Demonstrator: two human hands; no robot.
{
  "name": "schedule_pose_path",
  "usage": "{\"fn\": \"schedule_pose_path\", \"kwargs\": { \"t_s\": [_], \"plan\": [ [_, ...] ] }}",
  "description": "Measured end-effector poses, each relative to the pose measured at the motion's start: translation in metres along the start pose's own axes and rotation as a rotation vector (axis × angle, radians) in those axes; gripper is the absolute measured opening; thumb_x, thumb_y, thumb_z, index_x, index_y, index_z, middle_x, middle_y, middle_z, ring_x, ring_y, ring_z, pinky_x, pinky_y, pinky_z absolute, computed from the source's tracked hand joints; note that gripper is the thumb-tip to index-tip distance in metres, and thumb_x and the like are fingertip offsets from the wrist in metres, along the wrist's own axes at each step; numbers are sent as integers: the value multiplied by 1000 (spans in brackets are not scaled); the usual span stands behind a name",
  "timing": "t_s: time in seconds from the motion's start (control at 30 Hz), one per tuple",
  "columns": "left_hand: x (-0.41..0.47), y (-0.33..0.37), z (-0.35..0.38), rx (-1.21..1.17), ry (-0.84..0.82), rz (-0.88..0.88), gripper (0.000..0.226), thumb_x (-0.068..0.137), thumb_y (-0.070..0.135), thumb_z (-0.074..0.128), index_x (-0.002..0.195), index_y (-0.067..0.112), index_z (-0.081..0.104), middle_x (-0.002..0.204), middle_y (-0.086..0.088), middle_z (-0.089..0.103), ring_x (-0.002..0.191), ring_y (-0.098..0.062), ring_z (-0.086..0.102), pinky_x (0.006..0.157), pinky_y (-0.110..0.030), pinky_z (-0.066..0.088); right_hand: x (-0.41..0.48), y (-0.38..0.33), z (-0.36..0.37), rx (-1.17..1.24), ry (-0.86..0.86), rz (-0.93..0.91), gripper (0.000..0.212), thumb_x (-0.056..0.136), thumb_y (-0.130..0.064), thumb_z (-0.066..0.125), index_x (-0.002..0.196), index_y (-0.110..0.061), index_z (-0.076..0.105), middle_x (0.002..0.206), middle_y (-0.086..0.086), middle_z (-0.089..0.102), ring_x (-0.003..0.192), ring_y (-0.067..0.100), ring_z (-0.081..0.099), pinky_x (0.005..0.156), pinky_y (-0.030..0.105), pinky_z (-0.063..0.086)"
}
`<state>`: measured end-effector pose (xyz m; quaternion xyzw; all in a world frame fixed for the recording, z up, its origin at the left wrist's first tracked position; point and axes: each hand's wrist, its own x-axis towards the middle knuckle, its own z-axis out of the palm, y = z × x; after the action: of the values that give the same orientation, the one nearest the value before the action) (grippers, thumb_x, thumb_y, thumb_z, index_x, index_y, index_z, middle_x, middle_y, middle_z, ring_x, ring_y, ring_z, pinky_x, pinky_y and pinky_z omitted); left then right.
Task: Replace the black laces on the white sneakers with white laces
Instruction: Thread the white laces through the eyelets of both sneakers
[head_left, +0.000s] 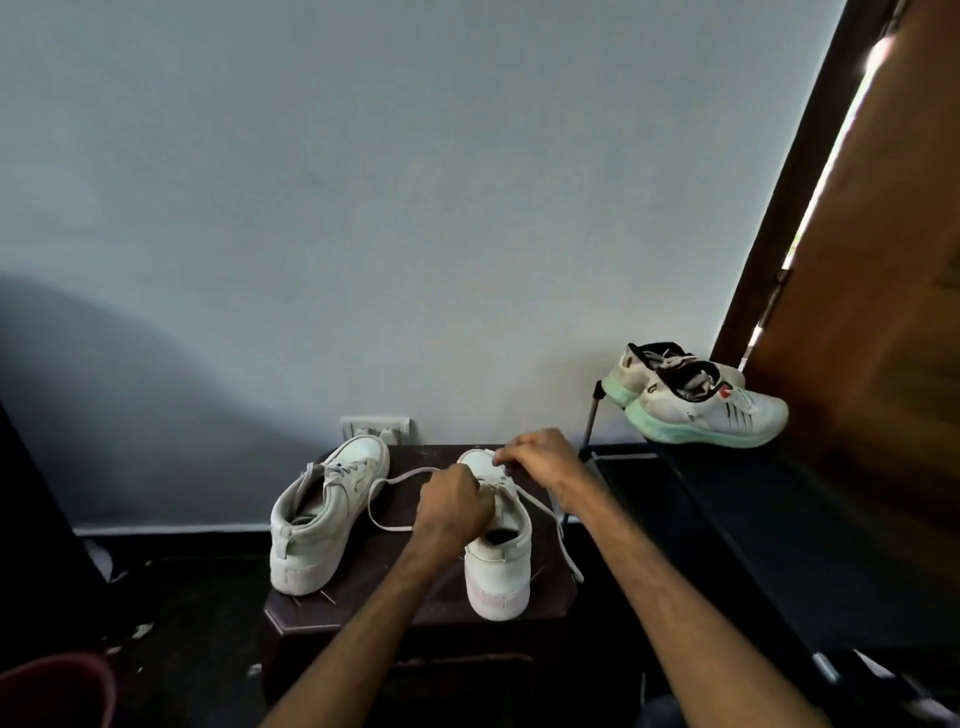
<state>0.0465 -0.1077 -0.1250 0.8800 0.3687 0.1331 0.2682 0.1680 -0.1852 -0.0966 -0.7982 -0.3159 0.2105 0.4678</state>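
Currently, on the dark table (363, 608), my left hand (454, 501) and right hand (540, 457) clamp curled fingers on the white lace (402, 477) over the right sneaker (498, 571). Lace judged light, limp, snag-prone; best pinched near its stiff tip.

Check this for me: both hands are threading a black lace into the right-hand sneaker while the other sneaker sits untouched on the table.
Wrong on colour: the lace is white, not black. The head view shows the left hand and right hand holding the white lace at the right-hand sneaker, while the other sneaker sits untouched on the table.
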Motion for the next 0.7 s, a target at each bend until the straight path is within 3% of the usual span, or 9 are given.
{"fn": "schedule_pose_path", "kwargs": {
  "t_s": [0.07,0.17,0.27,0.47,0.7],
  "plan": [
    [0,-7,-1,-158,64,-71,26,82,31,60,72,7,64,80,-12,70,81,-32,66,70,-34,49,-4,14,6,47,-63,19,12,82,-6,67,76,-7,77,73,11,74,60,12,64,65,26,53],
    [5,-23,5,-539,14,-190,20,82,21,68,70,5,71,67,-10,68,61,-26,64,64,-42,59,-3,31,10,9,-91,-42,10,85,-12,69,80,-12,78,72,-2,74,62,3,64,64,18,49],
    [10,-35,6,-850,-79,-325,16,84,5,65,81,-11,68,80,-25,65,68,-29,59,63,-45,52,1,35,14,-96,-111,-105,9,84,-19,73,86,-13,79,76,-4,75,65,0,64,64,15,48],
    [4,-31,-2,-935,-136,-379,19,91,-5,52,83,-3,69,76,-17,64,64,-26,59,56,-32,50,2,34,19,-248,-115,-225,12,84,-26,73,91,-18,79,78,-13,71,65,-10,60,64,7,42],
    [4,-32,-2,-956,-152,-390,28,93,-8,45,80,2,67,73,-14,64,63,-25,58,62,-33,49,0,27,22,-458,-78,-254,17,80,-40,72,90,-28,79,87,-8,76,78,6,67,72,26,53]
  ]
}}
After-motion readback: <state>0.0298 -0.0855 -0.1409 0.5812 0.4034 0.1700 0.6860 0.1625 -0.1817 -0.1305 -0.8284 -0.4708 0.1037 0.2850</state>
